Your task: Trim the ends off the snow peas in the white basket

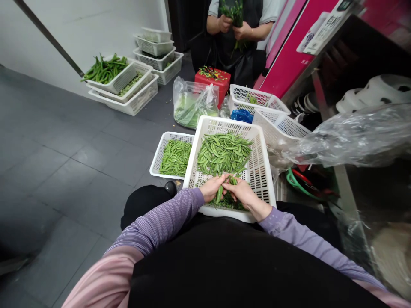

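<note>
My left hand and my right hand meet low over a white plastic slotted basket resting at my lap. Between them hangs a green pea pod, gripped by my fingers, and my right fingers also pinch a short green piece at the top. A heap of flat green pea pods fills the basket's far half. Darker green trimmings lie under my hands, near the basket's front wall.
A smaller white basket of pods sits on the grey tile floor to the left. Stacked baskets, one holding green beans, stand behind. Further back are a bagged-greens pouch, a red crate, and a person holding greens. Clear plastic sheeting hangs right.
</note>
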Tool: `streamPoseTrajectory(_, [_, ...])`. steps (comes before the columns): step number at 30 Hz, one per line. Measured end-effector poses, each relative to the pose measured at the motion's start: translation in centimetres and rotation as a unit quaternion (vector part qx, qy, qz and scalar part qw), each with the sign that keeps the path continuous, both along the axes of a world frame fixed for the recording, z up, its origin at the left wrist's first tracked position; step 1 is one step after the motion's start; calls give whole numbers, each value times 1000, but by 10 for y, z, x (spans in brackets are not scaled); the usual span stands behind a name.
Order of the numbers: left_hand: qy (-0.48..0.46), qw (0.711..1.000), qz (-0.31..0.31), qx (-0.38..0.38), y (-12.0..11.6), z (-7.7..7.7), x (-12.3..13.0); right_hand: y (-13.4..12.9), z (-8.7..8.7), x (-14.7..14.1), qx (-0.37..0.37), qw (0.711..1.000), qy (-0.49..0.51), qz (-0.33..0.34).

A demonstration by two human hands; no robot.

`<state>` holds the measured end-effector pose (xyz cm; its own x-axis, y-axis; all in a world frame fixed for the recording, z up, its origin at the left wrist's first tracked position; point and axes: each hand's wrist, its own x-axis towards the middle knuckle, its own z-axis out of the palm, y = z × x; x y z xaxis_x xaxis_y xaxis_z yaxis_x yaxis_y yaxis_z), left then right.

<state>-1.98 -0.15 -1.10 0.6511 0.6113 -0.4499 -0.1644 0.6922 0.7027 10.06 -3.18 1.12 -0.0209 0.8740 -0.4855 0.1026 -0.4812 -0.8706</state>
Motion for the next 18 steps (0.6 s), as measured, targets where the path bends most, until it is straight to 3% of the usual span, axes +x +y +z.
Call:
streamPoseTrajectory(3, [24,999,19,15,3,-1,0,-2,-5,1,40,998,-15,-43])
streamPoseTrajectory(5, [114,992,60,19,6,-4,-1,-3,-9,7,81,991,-82,-65])
streamPoseTrajectory(7, [226,969,95,37,10,-4,-2,-2,-10,19,146,966,-205,-53])
streamPoseTrajectory(9, [274,955,83,73,12,0,-5,-2,-8,31,216,918,-333,8])
streamPoseTrajectory(12, [204,972,-14,118,10,12,-8,-2,-2,43,275,832,-465,127])
streamPoseTrajectory(15, [165,973,-84,140,6,21,-8,-5,3,41,296,761,-539,208])
streamPoseTrajectory(18, [165,969,-99,152,4,22,-8,-8,7,36,307,718,-571,253])
